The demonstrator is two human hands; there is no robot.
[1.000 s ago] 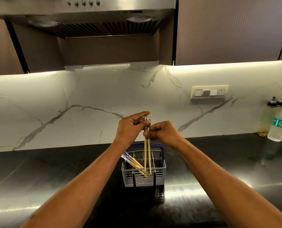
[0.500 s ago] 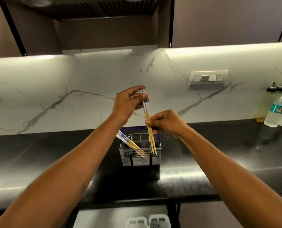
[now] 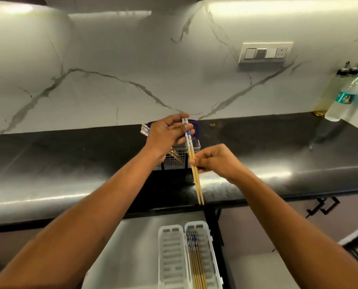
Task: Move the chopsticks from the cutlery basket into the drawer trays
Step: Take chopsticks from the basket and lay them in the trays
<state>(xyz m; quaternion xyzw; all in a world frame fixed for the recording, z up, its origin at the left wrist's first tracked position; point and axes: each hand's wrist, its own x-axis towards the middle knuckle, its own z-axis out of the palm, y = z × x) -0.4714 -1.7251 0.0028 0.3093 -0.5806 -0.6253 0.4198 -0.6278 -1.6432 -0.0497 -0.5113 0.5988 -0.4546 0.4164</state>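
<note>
Two hands gripping one pair of chopsticks (image 3: 194, 163).
Left hand (image 3: 169, 134) is pinching their tops, right hand (image 3: 213, 161) their middles; two trays (image 3: 170, 257) are lying below the bench (image 3: 69, 163).

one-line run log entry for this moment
stage: carrying | both hands hold chopstick pair clear of cutlery basket | more remain in basket | right tray part filled | left tray bare

At frame centre, the left hand (image 3: 169, 134) and right hand (image 3: 215, 161) pinch a chopstick pair (image 3: 194, 170) above the basket (image 3: 174, 159) on the bench (image 3: 69, 163).
</note>
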